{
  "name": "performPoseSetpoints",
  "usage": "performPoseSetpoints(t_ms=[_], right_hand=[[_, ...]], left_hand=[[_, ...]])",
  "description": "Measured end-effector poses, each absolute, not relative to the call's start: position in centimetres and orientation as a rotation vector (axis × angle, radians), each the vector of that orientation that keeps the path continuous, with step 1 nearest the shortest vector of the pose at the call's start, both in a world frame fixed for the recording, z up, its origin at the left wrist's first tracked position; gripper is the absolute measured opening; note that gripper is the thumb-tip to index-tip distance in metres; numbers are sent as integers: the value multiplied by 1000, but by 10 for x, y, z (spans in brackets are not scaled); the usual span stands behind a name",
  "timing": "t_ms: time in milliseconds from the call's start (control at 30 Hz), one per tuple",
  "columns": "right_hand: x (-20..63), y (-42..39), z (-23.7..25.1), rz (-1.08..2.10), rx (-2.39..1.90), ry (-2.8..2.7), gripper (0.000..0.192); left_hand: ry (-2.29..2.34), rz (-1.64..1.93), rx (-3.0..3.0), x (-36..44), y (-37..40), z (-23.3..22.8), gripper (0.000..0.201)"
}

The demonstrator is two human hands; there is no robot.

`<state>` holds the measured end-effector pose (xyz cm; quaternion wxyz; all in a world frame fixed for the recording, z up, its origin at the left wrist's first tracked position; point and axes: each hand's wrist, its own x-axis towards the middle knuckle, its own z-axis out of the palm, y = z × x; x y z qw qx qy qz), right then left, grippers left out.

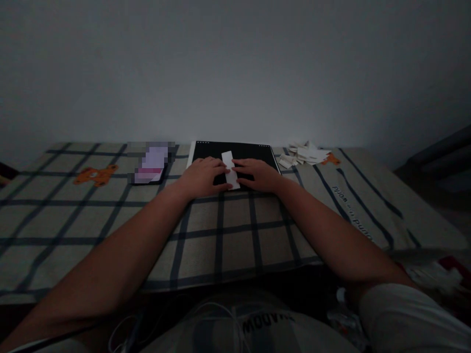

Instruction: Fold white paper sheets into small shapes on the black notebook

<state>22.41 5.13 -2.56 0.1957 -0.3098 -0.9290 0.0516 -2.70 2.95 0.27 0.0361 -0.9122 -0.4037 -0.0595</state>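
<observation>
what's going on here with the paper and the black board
A person sits at a checked blanket and presses a narrow white paper strip flat on a black board, the left hand on one side of it and the right hand on the other, fingertips on the strip. A pile of small folded white papers lies to the right of the board. A blurred phone-like object lies to its left.

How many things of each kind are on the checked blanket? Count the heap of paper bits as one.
Hands: 2, left hand and right hand
White paper strip: 1
Black board: 1
Heap of folded paper pieces: 1
Blurred flat item: 1
Orange bear prints on the blanket: 2
Total: 8
</observation>
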Motion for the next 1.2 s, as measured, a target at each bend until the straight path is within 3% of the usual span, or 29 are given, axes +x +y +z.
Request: performPoseSetpoints(t_ms=[400,700,1200], right_hand=[[217,47,-20,182,-831,-2626,30],[217,49,-21,155,-841,-2637,30],[216,50,-20,139,-770,-2656,30]], left_hand=[[-1492,-328,-2633,-16,30,-2,40],[-1702,-411,-2461,-20,37,-6,49],[-1788,-511,-2374,-22,50,-6,37]])
